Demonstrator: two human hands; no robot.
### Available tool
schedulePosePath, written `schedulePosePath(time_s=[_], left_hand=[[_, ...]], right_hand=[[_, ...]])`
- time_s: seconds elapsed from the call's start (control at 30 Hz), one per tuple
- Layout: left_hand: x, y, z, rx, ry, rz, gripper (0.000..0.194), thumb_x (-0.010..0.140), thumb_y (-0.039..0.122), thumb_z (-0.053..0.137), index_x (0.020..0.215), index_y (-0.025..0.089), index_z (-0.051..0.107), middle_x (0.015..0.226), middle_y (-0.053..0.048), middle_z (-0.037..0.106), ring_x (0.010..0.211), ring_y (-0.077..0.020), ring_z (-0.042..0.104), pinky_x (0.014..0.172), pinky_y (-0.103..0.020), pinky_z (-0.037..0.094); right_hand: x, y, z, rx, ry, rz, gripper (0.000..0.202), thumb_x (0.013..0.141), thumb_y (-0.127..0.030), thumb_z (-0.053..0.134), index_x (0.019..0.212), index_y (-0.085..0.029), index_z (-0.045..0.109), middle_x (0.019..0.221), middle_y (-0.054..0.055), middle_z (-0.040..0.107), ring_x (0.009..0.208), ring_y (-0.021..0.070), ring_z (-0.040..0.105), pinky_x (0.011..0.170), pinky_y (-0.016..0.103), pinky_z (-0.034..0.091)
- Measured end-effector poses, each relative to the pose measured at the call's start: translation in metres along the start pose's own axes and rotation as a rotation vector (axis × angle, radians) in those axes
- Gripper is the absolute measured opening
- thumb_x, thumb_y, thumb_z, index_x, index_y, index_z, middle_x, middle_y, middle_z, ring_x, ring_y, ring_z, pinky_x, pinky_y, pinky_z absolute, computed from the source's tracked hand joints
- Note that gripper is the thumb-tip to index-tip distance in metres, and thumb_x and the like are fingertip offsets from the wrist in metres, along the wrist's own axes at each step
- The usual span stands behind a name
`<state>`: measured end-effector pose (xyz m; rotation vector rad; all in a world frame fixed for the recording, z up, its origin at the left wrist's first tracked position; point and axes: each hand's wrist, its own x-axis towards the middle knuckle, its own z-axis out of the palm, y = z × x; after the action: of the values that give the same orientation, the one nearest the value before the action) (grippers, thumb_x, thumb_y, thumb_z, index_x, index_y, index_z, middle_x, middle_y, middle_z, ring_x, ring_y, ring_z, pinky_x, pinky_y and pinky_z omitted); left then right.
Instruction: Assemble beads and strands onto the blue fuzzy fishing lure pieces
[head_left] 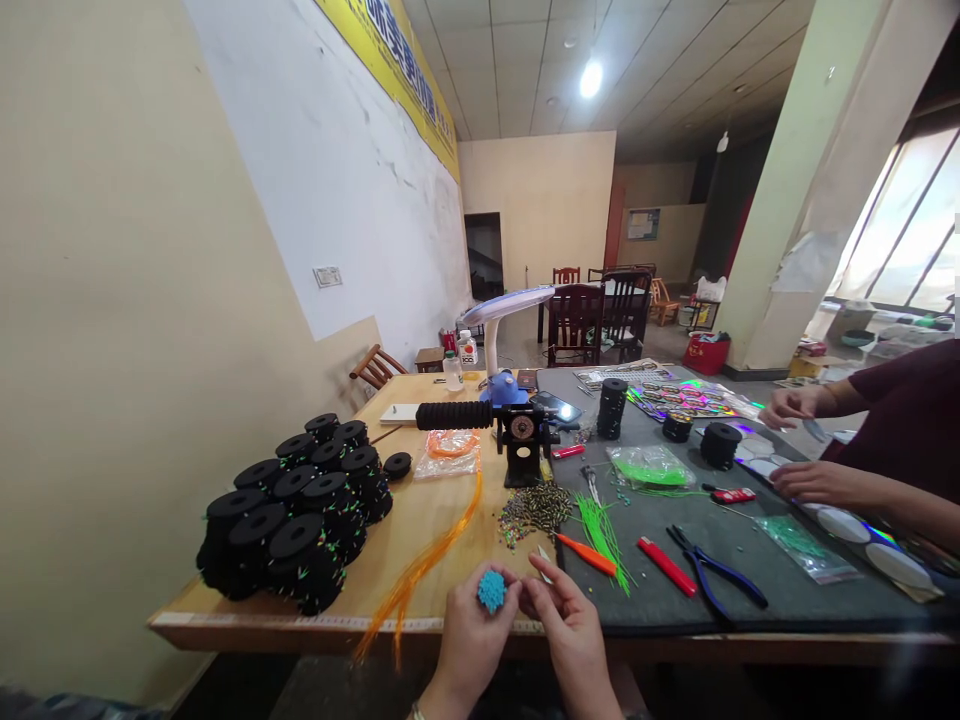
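I watched the left hand [472,622] curl around a turquoise bundle [491,592], its knobbly end facing up beside the thumb. The right hand [574,618] met it, thumb and forefinger brought together at the left fingertips; a pale pointed piece [544,566] showed among its fingers, though I could not make out whether they gripped it. Just beyond both hands I saw a heap of small beads [541,505], and past that a black hand-cranked device [521,430]. Orange strands [427,558] trailed left of the left hand, near black spools [296,530]. An orange-handled tool [589,555] and green strands [598,525] lay just beyond the right hand, with blue-handled pliers [712,570] farther right.
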<state>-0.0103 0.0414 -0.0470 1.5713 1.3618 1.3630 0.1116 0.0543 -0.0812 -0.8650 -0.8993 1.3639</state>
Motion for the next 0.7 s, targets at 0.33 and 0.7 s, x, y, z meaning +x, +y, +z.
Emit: schedulePosePath(time_s=[0.33,0.7], left_hand=[[0.003,0.001,-0.011,0.079,0.023,0.042,0.019,0.08,0.033,0.061,0.072,0.016,0.061,0.061,0.0,0.062,0.058,-0.0152,0.059,0.056,-0.021,0.048],[0.009,0.0,-0.02,0.108,-0.009,0.093,0.021,0.08,0.036,0.062,0.072,0.017,0.062,0.062,-0.001,0.064,0.058,-0.016,0.062,0.055,-0.021,0.05]], right_hand=[[0.013,-0.051,-0.053,-0.772,0.077,-0.382,0.031,0.085,-0.044,0.056,0.094,-0.019,0.073,0.091,0.011,0.075,0.08,0.0239,0.069,0.071,0.031,0.054],[0.044,-0.112,-0.082,-1.644,0.122,-0.45,0.022,0.089,-0.02,0.049,0.094,-0.019,0.071,0.096,0.007,0.073,0.093,0.0221,0.06,0.082,0.03,0.044]])
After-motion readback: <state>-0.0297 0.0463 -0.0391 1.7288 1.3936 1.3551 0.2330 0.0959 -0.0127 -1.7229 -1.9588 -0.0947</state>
